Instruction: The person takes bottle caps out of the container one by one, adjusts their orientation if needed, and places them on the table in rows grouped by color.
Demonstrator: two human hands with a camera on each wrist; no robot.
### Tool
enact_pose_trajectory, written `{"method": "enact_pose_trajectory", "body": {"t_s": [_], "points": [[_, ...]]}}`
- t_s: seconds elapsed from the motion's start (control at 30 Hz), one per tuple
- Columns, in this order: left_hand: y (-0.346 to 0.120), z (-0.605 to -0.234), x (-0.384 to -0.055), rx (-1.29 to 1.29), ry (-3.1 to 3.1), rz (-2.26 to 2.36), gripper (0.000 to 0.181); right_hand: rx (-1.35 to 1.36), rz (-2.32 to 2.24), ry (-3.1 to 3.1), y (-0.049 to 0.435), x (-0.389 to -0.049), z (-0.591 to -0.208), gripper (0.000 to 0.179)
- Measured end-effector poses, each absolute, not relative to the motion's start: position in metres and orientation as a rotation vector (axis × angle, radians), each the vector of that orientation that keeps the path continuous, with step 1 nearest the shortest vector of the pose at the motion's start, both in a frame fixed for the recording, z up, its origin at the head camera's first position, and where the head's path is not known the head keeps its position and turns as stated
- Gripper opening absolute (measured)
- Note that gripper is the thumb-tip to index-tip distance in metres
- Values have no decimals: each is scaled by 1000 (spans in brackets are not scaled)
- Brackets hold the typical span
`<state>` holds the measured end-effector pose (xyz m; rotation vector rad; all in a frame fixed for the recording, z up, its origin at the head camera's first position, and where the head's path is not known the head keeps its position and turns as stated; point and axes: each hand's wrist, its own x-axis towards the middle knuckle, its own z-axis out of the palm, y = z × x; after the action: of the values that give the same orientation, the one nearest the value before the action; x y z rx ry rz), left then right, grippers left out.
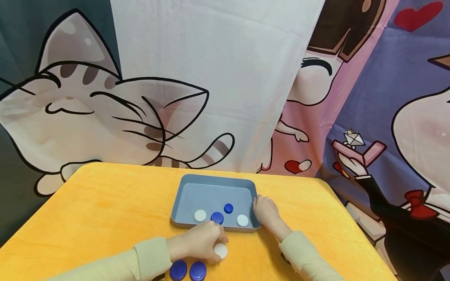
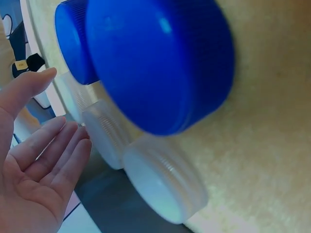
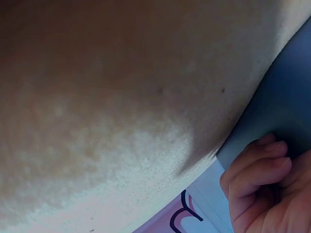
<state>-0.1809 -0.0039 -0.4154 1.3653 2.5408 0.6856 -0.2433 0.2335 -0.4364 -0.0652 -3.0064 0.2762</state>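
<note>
My left hand [image 1: 201, 240] is over the table in front of the tray, thumb and fingers spread around a white cap [image 1: 221, 250]. In the left wrist view its fingers [image 2: 60, 162] look relaxed and the palm shows; whether they touch the cap is unclear. More white caps [image 2: 158, 182] lie beside that hand, along with two blue caps [image 1: 198, 271]. At the right end of the blue-grey tray [image 1: 214, 180], my right hand [image 1: 266, 210] grips the rim with curled fingers. Inside the tray lie two white caps [image 1: 200, 216] and two blue caps [image 1: 228, 208].
A yellow cloth covers the table [image 1: 116, 207]. Behind it hangs a printed curtain [image 1: 225, 47] with cartoon figures. The left forearm crosses the front of the table near the blue caps and hides part of the surface.
</note>
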Motion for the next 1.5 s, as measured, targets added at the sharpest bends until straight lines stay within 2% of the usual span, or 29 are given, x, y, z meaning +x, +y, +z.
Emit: {"method": "enact_pose_trajectory", "body": {"t_s": [0.1,0.57,1.17,1.5], "points": [[-5,-411,-182,1312,2536,713,37,-56,264,-3004,234,-244,-437,27],[-7,-401,-185,1180,2491,820,30,-37,258,-2993,234,-244,-438,27],[-8,-395,-207,1272,2534,1079,31,-27,243,-2995,236,-245,-439,27],[-8,-394,-217,1240,2574,1111,33,-12,239,-2990,235,-244,-439,27]]}}
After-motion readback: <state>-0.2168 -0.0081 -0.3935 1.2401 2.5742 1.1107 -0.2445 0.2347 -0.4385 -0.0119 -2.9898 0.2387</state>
